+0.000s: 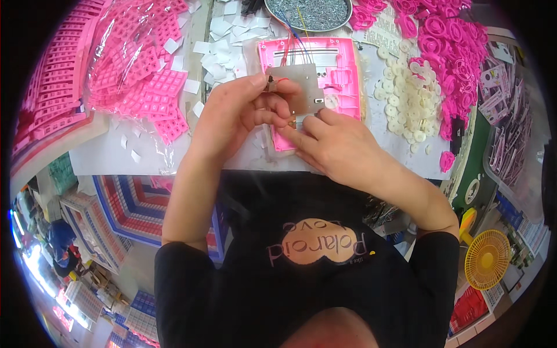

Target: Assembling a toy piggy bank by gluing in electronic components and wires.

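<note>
A pink plastic housing (348, 58) lies open on the worktable in front of me. Over it sits a flat grey-brown board (304, 87), with red, blue and black wires (296, 43) running from its far edge. My left hand (246, 107) is at the board's left side, thumb and forefinger pinched on a small dark part (271, 81) beside a red wire. My right hand (339, 142) is closed at the board's near edge, its fingertips by a small brass-coloured piece (292, 123). What those fingertips grip, if anything, is too small to make out.
At the far edge stands a round metal tray (350, 13) of screws. Pink keypad pieces (139, 69) and white paper squares (217, 58) lie to the left. White discs (409, 98) and pink rings (447, 46) are heaped to the right. A yellow fan (487, 259) stands lower right.
</note>
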`<action>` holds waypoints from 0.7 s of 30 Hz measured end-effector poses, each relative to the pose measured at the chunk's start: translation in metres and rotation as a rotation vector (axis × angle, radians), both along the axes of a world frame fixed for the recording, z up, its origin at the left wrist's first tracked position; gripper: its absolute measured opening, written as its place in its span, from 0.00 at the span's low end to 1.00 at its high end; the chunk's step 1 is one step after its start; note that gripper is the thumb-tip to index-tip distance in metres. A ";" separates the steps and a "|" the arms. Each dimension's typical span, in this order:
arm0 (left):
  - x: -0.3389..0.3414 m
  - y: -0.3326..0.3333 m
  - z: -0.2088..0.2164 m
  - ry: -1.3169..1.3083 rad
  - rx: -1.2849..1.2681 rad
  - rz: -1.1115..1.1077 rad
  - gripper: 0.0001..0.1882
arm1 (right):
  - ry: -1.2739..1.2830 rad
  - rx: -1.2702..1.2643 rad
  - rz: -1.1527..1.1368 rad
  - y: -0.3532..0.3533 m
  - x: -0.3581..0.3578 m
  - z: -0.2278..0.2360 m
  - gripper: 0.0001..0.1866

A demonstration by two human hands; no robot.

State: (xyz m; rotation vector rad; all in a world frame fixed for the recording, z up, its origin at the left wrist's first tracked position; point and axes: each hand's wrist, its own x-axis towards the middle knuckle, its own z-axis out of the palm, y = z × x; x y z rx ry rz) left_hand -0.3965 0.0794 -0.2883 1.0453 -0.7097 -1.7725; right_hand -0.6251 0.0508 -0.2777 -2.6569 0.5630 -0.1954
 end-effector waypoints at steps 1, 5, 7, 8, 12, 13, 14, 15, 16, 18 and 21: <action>0.001 0.002 0.001 -0.004 -0.020 -0.001 0.28 | 0.012 0.013 0.003 -0.002 0.000 0.002 0.21; 0.000 0.009 0.006 -0.104 -0.106 0.027 0.28 | -0.016 0.115 0.045 -0.009 -0.009 0.004 0.24; -0.001 0.012 0.006 -0.081 -0.163 0.024 0.28 | -0.061 0.175 0.049 -0.015 -0.014 -0.001 0.24; -0.001 0.013 0.006 -0.099 -0.179 0.044 0.28 | -0.083 0.204 0.048 -0.016 -0.017 -0.003 0.23; -0.004 0.016 0.004 -0.185 -0.250 0.094 0.25 | -0.085 0.093 -0.061 -0.002 -0.005 -0.007 0.22; -0.005 0.016 0.004 -0.209 -0.272 0.097 0.24 | -0.071 0.060 -0.080 0.002 -0.001 -0.008 0.22; -0.008 0.017 0.004 -0.179 -0.288 0.115 0.20 | -0.057 0.026 -0.100 0.005 0.001 -0.008 0.22; -0.011 0.018 0.005 -0.149 -0.304 0.132 0.17 | -0.043 0.019 -0.106 0.007 0.002 -0.007 0.22; -0.013 0.019 0.006 -0.120 -0.322 0.156 0.13 | -0.031 0.010 -0.106 0.008 0.003 -0.005 0.22; -0.013 0.018 0.008 -0.167 -0.344 0.132 0.11 | -0.017 0.020 -0.088 0.006 0.001 -0.002 0.22; -0.011 0.018 0.008 -0.212 -0.366 0.137 0.10 | -0.039 0.068 -0.052 -0.002 -0.005 -0.001 0.22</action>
